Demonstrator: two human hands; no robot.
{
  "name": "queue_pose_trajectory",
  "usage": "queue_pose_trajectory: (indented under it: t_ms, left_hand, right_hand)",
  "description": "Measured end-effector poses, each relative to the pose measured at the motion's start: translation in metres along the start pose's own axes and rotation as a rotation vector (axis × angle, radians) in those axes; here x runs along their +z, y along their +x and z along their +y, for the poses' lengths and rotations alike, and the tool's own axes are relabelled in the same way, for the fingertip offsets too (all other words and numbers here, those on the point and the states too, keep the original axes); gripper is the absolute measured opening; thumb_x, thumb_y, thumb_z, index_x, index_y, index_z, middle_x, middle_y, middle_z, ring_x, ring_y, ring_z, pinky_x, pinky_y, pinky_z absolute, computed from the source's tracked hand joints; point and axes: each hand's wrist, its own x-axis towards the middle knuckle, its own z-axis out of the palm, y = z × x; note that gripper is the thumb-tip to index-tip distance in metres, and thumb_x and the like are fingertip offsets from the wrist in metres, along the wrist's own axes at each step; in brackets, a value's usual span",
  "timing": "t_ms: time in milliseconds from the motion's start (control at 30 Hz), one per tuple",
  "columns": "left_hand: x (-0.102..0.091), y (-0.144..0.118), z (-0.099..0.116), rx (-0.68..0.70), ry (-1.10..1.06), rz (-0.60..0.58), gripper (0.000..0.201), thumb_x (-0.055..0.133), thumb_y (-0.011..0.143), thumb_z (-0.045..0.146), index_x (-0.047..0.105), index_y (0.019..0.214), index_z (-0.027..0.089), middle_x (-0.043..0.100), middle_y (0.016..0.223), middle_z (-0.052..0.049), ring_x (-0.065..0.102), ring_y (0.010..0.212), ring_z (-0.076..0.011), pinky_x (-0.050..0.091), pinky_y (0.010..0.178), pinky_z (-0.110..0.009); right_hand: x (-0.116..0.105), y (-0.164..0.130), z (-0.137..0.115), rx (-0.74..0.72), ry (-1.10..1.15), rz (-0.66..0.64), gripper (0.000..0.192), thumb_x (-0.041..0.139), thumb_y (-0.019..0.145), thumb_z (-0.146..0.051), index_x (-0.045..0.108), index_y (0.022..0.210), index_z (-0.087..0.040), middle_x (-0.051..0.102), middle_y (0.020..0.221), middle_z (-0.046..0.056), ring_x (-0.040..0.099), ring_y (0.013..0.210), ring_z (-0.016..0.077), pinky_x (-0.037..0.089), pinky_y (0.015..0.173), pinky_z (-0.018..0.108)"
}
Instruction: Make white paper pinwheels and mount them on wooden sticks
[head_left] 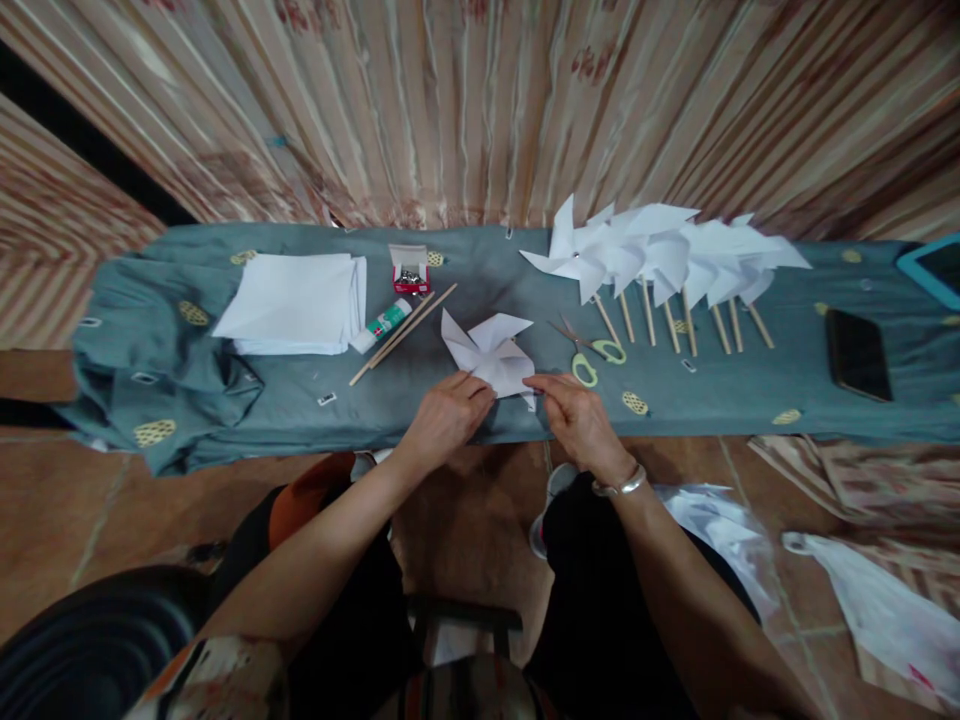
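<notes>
Both hands worked at the near edge of the tabletop (300, 420), which was draped in a grey-green cloth. The left hand (446, 418) had its fingers (480, 392) pinched together on the near-left corner of a half-folded white paper pinwheel (491, 355). The right hand (577, 418) had its fingers (541, 384) closed on the near-right edge of the same paper. The pinwheel lay flat just beyond the fingertips, its near edge close to the cloth's front edge.

Just right of the right fingers lay one pair of scissors (592, 352) with yellow-green handles. Left of the left fingers, open cloth ran to two thin wooden sticks (405, 332) lying aslant. Beside the sticks were one glue stick (382, 323) and one small red box (411, 270) with its lid open. Farther left sat one stack of white paper sheets (296, 300).

Beyond and right of the right fingers, a row of finished pinwheels (660, 255) lay with about nine sticks showing, though the overlapping sails made an exact count hard. One dark phone (857, 353) lay well right, with bare cloth between it and the scissors.
</notes>
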Motion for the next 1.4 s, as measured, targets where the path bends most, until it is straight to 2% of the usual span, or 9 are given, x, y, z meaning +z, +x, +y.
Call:
queue_pose_trajectory:
  t_ms: [67,200,300,433,600,700,867,1067,1400]
  left_hand:
    - [0.0,-0.001,-0.002,-0.029,-0.044,0.017,0.024,0.045,0.097,0.021,0.067,0.095,0.013,0.068,0.091,-0.009,0.06,0.089,-0.02,0.053,0.079,-0.032]
    - [0.002,-0.002,-0.004,-0.082,-0.147,0.03,0.02,0.048,0.095,0.02,0.067,0.097,0.014,0.069,0.094,-0.008,0.06,0.09,-0.0196,0.053,0.08,-0.032]
    - [0.0,-0.002,-0.004,-0.095,-0.19,0.024,0.02,0.049,0.095,0.02,0.067,0.097,0.014,0.069,0.094,-0.008,0.061,0.09,-0.0196,0.054,0.079,-0.033]
    - [-0.003,-0.002,-0.003,-0.115,-0.227,0.006,0.02,0.048,0.095,0.02,0.067,0.097,0.014,0.069,0.094,-0.008,0.06,0.092,-0.02,0.054,0.081,-0.033]
    - [-0.006,-0.002,-0.002,-0.145,-0.245,-0.039,0.019,0.048,0.094,0.021,0.067,0.098,0.016,0.068,0.095,-0.007,0.06,0.093,-0.0205,0.053,0.082,-0.034]
    - [-0.006,-0.003,-0.003,-0.155,-0.251,-0.058,0.02,0.048,0.095,0.022,0.066,0.098,0.015,0.068,0.096,-0.008,0.059,0.094,-0.021,0.053,0.083,-0.035]
    - [-0.005,-0.004,-0.004,-0.187,-0.275,-0.058,0.018,0.049,0.095,0.023,0.064,0.101,0.015,0.068,0.1,-0.008,0.061,0.095,-0.0213,0.053,0.086,-0.036]
    - [-0.005,-0.006,-0.005,-0.215,-0.311,-0.036,0.027,0.05,0.094,0.021,0.056,0.119,0.014,0.068,0.105,-0.01,0.063,0.098,-0.022,0.054,0.086,-0.037]
    - [-0.005,-0.006,-0.006,-0.181,-0.324,-0.05,0.023,0.048,0.095,0.019,0.064,0.111,0.014,0.067,0.107,-0.01,0.062,0.099,-0.0218,0.056,0.086,-0.038]
  right_hand:
    - [0.001,0.001,0.003,0.061,0.068,0.003,0.043,0.043,0.084,-0.007,0.071,0.112,-0.023,0.074,0.102,0.006,0.066,0.095,0.0231,0.053,0.089,0.041]
    - [0.006,0.006,0.001,0.204,0.238,0.029,0.026,0.057,0.087,-0.023,0.073,0.107,-0.025,0.074,0.103,0.006,0.067,0.09,0.0204,0.054,0.082,0.036]
    - [0.01,0.012,-0.006,0.201,0.302,0.057,0.019,0.063,0.086,-0.03,0.074,0.102,-0.026,0.073,0.109,0.006,0.067,0.098,0.021,0.054,0.082,0.036]
    - [0.011,0.019,-0.015,0.138,0.219,0.09,0.013,0.065,0.087,-0.03,0.075,0.095,-0.028,0.07,0.116,0.005,0.063,0.11,0.0232,0.049,0.098,0.044]
    - [0.013,0.026,-0.018,0.142,0.132,0.13,0.007,0.067,0.085,-0.03,0.073,0.085,-0.028,0.058,0.135,0.005,0.055,0.123,0.0273,0.044,0.105,0.052]
    - [0.016,0.031,-0.017,0.15,0.12,0.137,0.006,0.067,0.084,-0.03,0.072,0.083,-0.026,0.054,0.14,0.005,0.05,0.129,0.0292,0.04,0.109,0.055]
    - [0.022,0.039,-0.015,0.126,0.028,0.114,0.008,0.062,0.086,-0.027,0.07,0.086,-0.024,0.051,0.142,0.007,0.046,0.134,0.0289,0.037,0.112,0.053]
    - [0.028,0.043,-0.015,0.061,-0.081,0.093,0.009,0.059,0.088,-0.025,0.068,0.088,-0.023,0.047,0.144,0.009,0.041,0.137,0.0285,0.035,0.114,0.051]
    - [0.033,0.044,-0.016,0.066,-0.115,0.074,0.01,0.057,0.089,-0.024,0.066,0.087,-0.024,0.047,0.146,0.008,0.04,0.138,0.032,0.036,0.113,0.057]
